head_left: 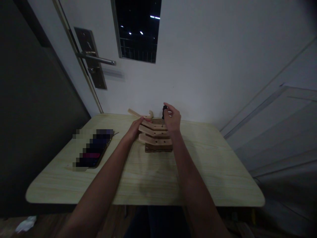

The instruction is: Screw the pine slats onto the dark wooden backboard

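Note:
My right hand (173, 117) is closed around the black handle of a screwdriver (163, 113). It stands upright, its tip down at one of the pale wooden pieces. Several such bent wooden pieces (155, 142), with dark holes in them, lie side by side across a brown wooden board (155, 147). Their right ends are partly hidden by my right hand and wrist. My left hand (135, 128) is closed at the left end of the far wooden pieces, its fingertips partly hidden. Beyond it, a hooked wooden piece (135, 113) sticks up at the back.
A light wood-grain table (210, 178) carries the work. A dark, pixelated phone-like object (105, 148) lies at the left, a thin rod beside it. Behind the table stands a white door with a metal handle (99, 59) and a dark window (138, 29).

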The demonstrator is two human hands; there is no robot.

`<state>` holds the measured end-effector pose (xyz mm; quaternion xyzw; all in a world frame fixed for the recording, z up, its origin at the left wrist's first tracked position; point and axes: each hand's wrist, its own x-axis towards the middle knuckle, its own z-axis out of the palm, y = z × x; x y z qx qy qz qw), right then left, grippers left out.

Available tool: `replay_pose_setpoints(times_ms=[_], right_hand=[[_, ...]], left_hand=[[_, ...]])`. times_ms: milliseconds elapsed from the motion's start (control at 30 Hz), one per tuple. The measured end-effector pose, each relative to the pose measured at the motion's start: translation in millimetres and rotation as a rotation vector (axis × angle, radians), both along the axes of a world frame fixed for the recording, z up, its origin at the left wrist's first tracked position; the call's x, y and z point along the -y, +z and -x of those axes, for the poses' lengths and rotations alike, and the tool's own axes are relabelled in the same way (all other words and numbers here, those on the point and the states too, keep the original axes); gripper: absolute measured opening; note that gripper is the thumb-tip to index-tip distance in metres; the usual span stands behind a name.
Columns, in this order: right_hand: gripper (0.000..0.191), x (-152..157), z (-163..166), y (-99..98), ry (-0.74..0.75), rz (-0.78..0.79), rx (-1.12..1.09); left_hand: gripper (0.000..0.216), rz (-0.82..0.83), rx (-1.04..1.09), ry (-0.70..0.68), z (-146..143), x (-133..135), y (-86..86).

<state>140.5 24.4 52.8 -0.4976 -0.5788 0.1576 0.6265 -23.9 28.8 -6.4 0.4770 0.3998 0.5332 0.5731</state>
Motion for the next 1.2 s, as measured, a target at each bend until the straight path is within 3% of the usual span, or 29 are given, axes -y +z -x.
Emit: replay_pose_setpoints(times_ms=[467, 800, 1200], right_hand=[[0.017, -3.8, -3.4, -4.5, 0.026, -0.052, 0.054], [0.022, -2.1, -3.2, -2.5, 0.156, -0.076, 0.015], [0.014, 0.4, -4.1, -1.4, 0.061, -0.078, 0.042]], left_hand=[[0.061, -0.009, 0.035, -0.023, 1.8, -1.9, -3.5], [0.062, 0.0, 0.04, -0.033, 1.0, -1.7, -0.9], [0.061, -0.002, 0.038, -0.035, 0.6, 0.1, 1.1]])
